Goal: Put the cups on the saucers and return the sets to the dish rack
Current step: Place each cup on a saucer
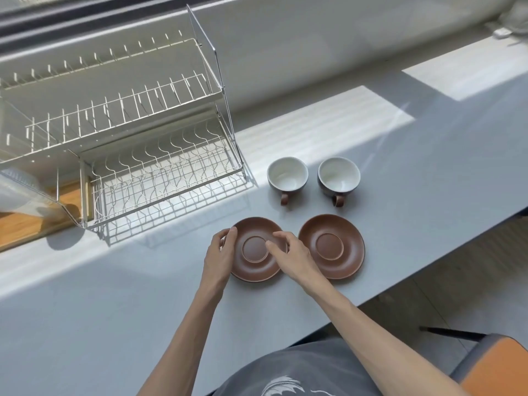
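Leftmost, dish rack (137,132): a two-tier wire rack standing on the grey desk (85,324), both tiers bare of crockery.
Left hand (218,252): fingers curled around the left rim of the left saucer, thumb on its upper edge.
Left saucer (251,270): brown, lying flat on the desk, near the front right corner of the rack, held on both sides.
Right hand (291,255): reaching across the same saucer from its right side, fingers bent and resting on its surface by the centre ring.
Left cup (287,175): dark outside, white inside, upright on the desk behind the left saucer, handle pointing toward the person.
Right saucer (331,250): brown, flat on the desk, just beside the left saucer, untouched.
Right cup (338,175): same make, upright behind the right saucer, handle toward the person, a small gap from the left cup.
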The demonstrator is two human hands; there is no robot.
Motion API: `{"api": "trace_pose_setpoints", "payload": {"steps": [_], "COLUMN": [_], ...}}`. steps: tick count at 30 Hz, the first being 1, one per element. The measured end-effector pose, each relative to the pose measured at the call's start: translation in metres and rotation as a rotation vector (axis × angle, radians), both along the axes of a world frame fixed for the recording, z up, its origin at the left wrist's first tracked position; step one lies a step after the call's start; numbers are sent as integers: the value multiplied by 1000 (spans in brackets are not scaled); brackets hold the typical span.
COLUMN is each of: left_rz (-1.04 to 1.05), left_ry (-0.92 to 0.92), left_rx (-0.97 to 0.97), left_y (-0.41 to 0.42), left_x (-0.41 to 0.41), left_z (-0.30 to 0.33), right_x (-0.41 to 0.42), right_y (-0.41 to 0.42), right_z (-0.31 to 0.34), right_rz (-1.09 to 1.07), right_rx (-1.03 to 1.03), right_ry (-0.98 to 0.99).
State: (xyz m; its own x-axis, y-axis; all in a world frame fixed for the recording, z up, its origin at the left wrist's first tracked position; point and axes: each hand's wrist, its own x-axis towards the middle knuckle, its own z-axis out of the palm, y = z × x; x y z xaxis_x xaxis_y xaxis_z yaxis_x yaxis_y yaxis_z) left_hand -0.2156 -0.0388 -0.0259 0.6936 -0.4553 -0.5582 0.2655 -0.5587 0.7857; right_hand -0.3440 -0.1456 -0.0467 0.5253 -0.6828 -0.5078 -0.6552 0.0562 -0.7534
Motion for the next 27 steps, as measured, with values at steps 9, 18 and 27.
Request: {"api": "trace_pose_setpoints", "payload": {"steps": [9, 18, 27], "left_rz": [-150, -669, -860], "left_ry": [-69, -576, -1304], "left_rx": [50, 513, 381], "left_y": [-3, -44, -138], "left_x": [3, 17, -4], "left_z": [0, 27, 40], "right_x": [-4, -12, -37], "right_y": [-10, -65, -135], "right_z": [4, 34, 60], "right_rz": [122, 262, 44], "right_rx": [-30, -58, -917], "right_ry": [62, 170, 211]}}
